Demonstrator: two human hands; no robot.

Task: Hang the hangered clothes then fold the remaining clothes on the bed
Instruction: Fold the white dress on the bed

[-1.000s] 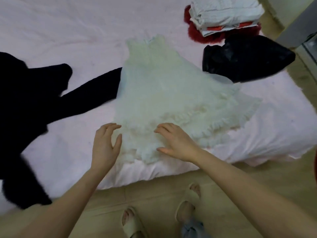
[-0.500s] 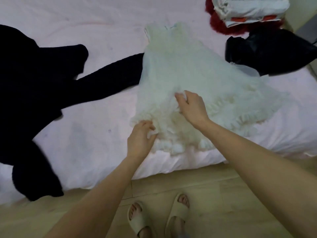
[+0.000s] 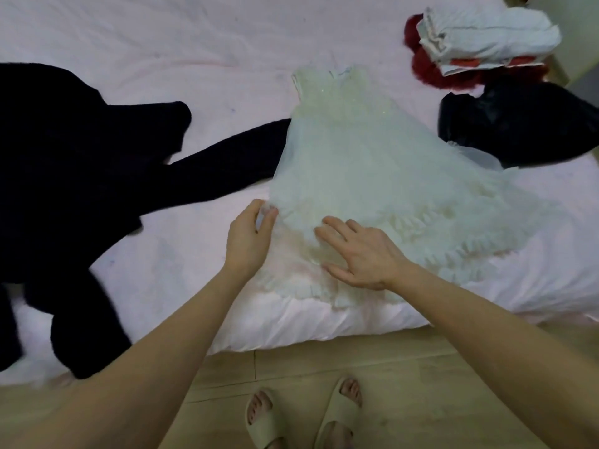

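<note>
A: So, nearest first — both hands at the hem end of the white dress point(image 3: 366, 176), which lies on the bed point(image 3: 162, 37) w/ skirt near, bodice far. Long axis runs near-to-far, tilted a bit left at the far end.

B: Fingers?

A: Left hand point(image 3: 248, 241) sits at the left edge of the skirt, thumb & fingertips curled, pinching a bit of hem. Right hand point(image 3: 359, 252) lies flat on the ruffles just right of it, fingers straight & spread, pressing, not gripping.

B: So the fold goes which way?

A: Prob. lengthwise: the wide skirt flares far out to the right, well past the right hand, so that side needs bringing in across the axis. Left hand already has its edge.

B: Anything farther off?

A: Black garment point(image 3: 81, 176) left, one sleeve touching the dress; black bundle point(image 3: 518, 124) far right; folded stack point(image 3: 486, 37) beyond.
</note>
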